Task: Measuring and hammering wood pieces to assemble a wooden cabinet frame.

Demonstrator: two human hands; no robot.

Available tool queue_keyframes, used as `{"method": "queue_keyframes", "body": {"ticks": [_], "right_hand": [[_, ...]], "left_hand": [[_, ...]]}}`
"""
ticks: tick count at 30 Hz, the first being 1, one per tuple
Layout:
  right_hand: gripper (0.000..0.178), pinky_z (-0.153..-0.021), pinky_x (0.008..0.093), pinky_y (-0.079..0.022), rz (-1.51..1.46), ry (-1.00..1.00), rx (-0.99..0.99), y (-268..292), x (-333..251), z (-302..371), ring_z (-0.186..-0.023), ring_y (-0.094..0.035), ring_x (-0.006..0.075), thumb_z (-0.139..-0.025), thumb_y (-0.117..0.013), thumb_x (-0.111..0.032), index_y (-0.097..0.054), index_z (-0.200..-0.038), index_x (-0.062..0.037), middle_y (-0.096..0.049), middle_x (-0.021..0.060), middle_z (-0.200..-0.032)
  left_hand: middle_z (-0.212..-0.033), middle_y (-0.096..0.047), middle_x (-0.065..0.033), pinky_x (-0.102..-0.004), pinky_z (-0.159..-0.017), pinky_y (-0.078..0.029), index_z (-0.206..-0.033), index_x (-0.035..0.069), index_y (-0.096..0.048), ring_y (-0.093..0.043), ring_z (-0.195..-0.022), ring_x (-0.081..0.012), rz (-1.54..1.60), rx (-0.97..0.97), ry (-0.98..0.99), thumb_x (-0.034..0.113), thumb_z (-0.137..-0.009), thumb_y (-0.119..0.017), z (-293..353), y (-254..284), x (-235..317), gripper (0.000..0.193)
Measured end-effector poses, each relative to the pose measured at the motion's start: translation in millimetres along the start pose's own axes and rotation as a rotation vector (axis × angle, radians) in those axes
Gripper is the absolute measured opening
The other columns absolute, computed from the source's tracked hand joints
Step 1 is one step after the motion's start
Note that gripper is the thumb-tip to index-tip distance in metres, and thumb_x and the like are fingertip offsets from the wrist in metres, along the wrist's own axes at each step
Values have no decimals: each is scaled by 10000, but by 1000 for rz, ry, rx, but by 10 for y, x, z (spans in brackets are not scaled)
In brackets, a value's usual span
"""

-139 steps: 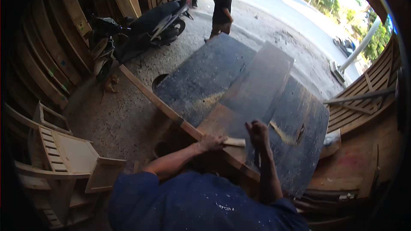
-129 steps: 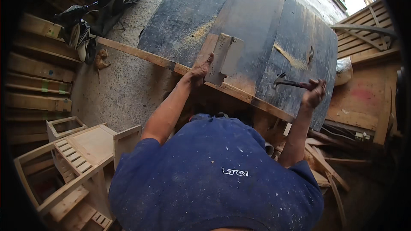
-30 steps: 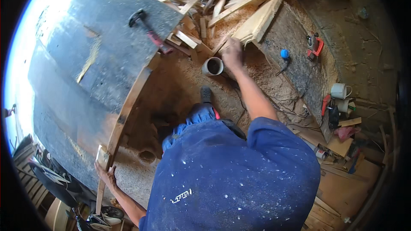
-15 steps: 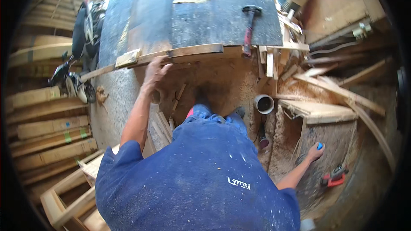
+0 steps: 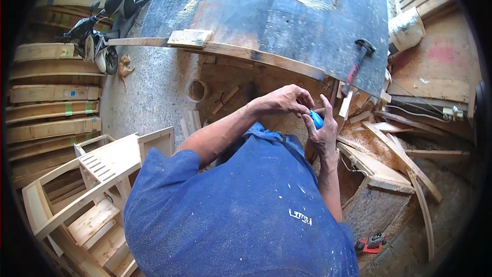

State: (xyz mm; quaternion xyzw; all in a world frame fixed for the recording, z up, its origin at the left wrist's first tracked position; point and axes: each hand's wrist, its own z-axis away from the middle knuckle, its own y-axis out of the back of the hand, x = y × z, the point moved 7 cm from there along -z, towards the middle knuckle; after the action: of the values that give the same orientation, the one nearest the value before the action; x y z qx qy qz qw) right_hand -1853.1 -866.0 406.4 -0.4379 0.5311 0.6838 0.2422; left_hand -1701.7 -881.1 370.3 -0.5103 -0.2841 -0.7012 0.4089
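Observation:
My right hand (image 5: pixel 326 137) is closed around a small rounded blue object (image 5: pixel 317 120), held up in front of my chest; its kind is not clear. My left hand (image 5: pixel 286 99) comes in beside it, thumb and fingers pinched together at the object's edge. Whatever lies between those fingertips is too small to make out. Beyond the hands, a long wooden strip (image 5: pixel 292 66) runs along the near edge of the dark worktop (image 5: pixel 230 10). A short wood block (image 5: pixel 189 38) rests on the strip's left part.
A hammer (image 5: pixel 357 64) lies at the worktop's right edge. Offcuts and sawdust (image 5: pixel 376 146) fill the right side, with a red power tool (image 5: pixel 371 244) lower down. A wooden frame (image 5: pixel 102 169) stands at left, below a motorbike (image 5: pixel 95 46). An open pot (image 5: pixel 197 91) sits on the floor.
My left hand has left the wooden strip and come to the blue object. My right hand has brought that object up from the lower right to my front. The view has shifted.

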Motion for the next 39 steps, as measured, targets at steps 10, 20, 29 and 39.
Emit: {"method": "queue_keyframes", "body": {"ticks": [10,20,29,39], "right_hand": [[357,-831,404,-510,186,-28,-294,-759,449,-524,-914,-652,318,-939,-688,-263,-641,-1198,-22,-657,180,-985],[273,-560,255,-504,-337,-614,-68,-1332,967,-1037,-749,-620,100,-1031,-575,-294,-658,-1125,-52,-691,25,-913],[222,-421,251,-495,-620,-822,73,-1339,1031,-1286,-712,-663,119,-1015,-606,-273,-681,-1103,-83,-691,56,-1014],[269,-401,239,-405,-591,-831,39,-1139,856,-1740,-464,-519,85,-1007,-613,-280,-712,-1058,-35,-684,62,-742]], "left_hand": [[-856,-627,-8,-235,-685,-496,-1014,81,-644,-587,-741,-88,198,396,30,135,-896,-764,1247,3517,-157,176],[-1531,-424,-175,-526,-1158,-354,-1530,140,-391,-411,-1402,-383,-1238,293,284,408,-558,-958,1734,4436,-1027,1157],[-1342,-494,-158,-511,-1141,-315,-1393,46,-466,-451,-1286,-358,-1319,405,122,143,-595,-869,1699,4018,-1082,900],[-1383,-465,-169,-639,-1209,-201,-1423,34,-444,-420,-1347,-379,-1293,455,233,113,-646,-805,1289,4144,-861,861]]}}
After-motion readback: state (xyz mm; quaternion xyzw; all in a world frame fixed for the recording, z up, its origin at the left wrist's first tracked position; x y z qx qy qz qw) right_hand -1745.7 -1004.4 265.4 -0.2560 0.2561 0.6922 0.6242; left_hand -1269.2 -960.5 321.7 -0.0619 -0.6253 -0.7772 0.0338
